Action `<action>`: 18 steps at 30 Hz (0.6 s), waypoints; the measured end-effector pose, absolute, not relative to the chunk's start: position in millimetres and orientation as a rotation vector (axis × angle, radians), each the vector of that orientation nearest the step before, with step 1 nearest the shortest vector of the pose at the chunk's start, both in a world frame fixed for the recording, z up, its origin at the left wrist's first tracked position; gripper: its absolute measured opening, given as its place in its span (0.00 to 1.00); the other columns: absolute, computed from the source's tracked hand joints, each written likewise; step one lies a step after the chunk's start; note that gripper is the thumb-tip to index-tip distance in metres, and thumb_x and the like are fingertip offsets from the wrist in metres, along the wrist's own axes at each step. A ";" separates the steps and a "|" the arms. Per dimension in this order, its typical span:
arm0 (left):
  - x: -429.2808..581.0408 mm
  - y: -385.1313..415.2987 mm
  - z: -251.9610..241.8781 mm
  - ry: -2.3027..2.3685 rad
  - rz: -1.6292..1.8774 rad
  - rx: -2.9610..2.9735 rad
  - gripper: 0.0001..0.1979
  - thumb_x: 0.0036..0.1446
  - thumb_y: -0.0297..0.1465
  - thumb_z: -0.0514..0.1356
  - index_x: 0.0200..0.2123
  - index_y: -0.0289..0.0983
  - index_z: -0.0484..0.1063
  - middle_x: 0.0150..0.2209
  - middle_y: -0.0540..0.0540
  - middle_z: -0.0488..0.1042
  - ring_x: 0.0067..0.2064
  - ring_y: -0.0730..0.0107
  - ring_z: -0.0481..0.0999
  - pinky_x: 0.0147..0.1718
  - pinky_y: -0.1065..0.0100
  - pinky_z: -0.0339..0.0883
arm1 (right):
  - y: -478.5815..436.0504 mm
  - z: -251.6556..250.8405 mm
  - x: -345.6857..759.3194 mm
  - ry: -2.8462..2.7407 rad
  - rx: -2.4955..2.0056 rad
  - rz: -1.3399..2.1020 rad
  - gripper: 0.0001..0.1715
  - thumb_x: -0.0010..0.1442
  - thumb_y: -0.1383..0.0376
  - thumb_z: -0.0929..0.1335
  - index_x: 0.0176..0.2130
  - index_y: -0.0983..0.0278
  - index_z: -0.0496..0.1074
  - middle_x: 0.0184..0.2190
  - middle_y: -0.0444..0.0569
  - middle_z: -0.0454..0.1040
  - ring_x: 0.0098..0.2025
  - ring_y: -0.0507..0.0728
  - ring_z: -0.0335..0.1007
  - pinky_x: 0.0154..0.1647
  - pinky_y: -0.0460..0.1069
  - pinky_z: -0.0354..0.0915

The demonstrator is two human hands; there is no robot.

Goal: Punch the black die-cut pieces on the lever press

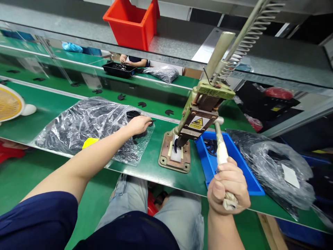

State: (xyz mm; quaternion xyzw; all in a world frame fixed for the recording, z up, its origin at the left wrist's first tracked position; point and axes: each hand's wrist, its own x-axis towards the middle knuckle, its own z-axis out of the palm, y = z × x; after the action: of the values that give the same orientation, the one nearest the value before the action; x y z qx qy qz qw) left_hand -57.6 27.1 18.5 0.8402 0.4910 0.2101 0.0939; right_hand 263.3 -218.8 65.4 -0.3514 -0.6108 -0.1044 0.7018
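Observation:
My right hand (230,185) is wrapped round the taped lever (222,149) of a hand-operated arbor press (199,118). The press stands on a bolted base plate (163,160), and a small curved black piece (176,146) sits upright in its light metal fixture (176,156), under the ram. To the left, my left hand (140,125) is closed at the open end of a clear plastic bag (85,121) full of black parts. A thin black part (153,121) sticks out at its fingertips; most of it is hidden.
A blue bin (244,170) with black parts stands right of the press, beside a clear plastic bag (283,170). Several black curved pieces (121,97) lie along the green belt behind. Overhead, a red bin (130,27) sits on a shelf. A co-worker's hands (124,59) are beyond a black tray (119,70).

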 end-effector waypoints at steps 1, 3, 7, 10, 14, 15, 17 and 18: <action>-51.7 17.0 19.5 1.430 0.639 2.373 0.14 0.72 0.40 0.55 0.44 0.37 0.76 0.40 0.41 0.84 0.45 0.58 0.84 0.49 0.62 0.73 | -218.4 65.5 262.4 -1.357 -0.774 -0.233 0.09 0.54 0.68 0.70 0.25 0.59 0.67 0.26 0.40 0.73 0.35 0.57 0.75 0.56 0.71 0.72; -35.1 -4.4 17.2 1.347 0.622 2.020 0.16 0.74 0.43 0.53 0.42 0.38 0.72 0.30 0.45 0.81 0.33 0.62 0.84 0.36 0.66 0.75 | -217.4 65.5 261.4 -1.355 -0.762 -0.241 0.10 0.54 0.67 0.70 0.25 0.60 0.66 0.25 0.40 0.73 0.35 0.57 0.75 0.56 0.71 0.72; 4.6 -39.5 2.3 1.066 0.576 1.492 0.15 0.69 0.42 0.63 0.37 0.38 0.65 0.25 0.48 0.79 0.26 0.67 0.82 0.26 0.72 0.72 | -215.6 66.2 261.2 -1.353 -0.772 -0.251 0.11 0.54 0.69 0.70 0.24 0.60 0.65 0.25 0.40 0.73 0.35 0.57 0.75 0.57 0.71 0.71; 27.1 -49.6 -6.2 0.977 0.545 1.402 0.16 0.67 0.40 0.66 0.36 0.37 0.66 0.24 0.48 0.78 0.24 0.70 0.81 0.24 0.74 0.71 | -214.8 66.9 261.3 -1.366 -0.774 -0.254 0.12 0.54 0.68 0.70 0.23 0.60 0.64 0.25 0.40 0.73 0.35 0.56 0.75 0.58 0.72 0.70; 43.8 -46.0 -8.4 1.026 0.522 1.473 0.12 0.67 0.38 0.65 0.36 0.36 0.70 0.21 0.51 0.77 0.21 0.73 0.77 0.23 0.75 0.69 | -213.3 66.6 261.2 -1.357 -0.748 -0.279 0.13 0.55 0.66 0.71 0.23 0.61 0.64 0.24 0.40 0.72 0.34 0.56 0.74 0.57 0.71 0.71; 46.3 -44.1 -8.0 1.041 0.514 1.498 0.12 0.67 0.37 0.65 0.35 0.36 0.70 0.21 0.51 0.76 0.21 0.73 0.77 0.23 0.76 0.69 | -212.9 66.4 261.1 -1.355 -0.748 -0.280 0.13 0.55 0.65 0.71 0.24 0.61 0.64 0.24 0.40 0.72 0.34 0.56 0.74 0.57 0.71 0.71; 49.7 -40.2 -6.7 1.078 0.497 1.555 0.12 0.66 0.37 0.65 0.34 0.36 0.71 0.21 0.52 0.76 0.22 0.73 0.77 0.23 0.76 0.68 | -212.2 65.8 260.8 -1.354 -0.757 -0.277 0.14 0.56 0.64 0.71 0.24 0.60 0.64 0.24 0.40 0.71 0.34 0.56 0.74 0.56 0.72 0.71; 50.8 -38.3 -6.0 1.097 0.490 1.584 0.12 0.66 0.38 0.65 0.34 0.36 0.71 0.21 0.52 0.75 0.23 0.72 0.77 0.23 0.76 0.68 | -212.0 65.6 260.6 -1.354 -0.759 -0.278 0.14 0.56 0.64 0.71 0.24 0.60 0.63 0.24 0.40 0.71 0.34 0.56 0.74 0.56 0.72 0.71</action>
State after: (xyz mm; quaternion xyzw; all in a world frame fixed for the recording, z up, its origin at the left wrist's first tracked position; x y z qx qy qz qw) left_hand 50.8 -38.3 -6.0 0.6678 0.4627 0.2068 0.5452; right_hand 260.6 -212.0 65.6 -0.3414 -0.6089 -0.1253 0.7050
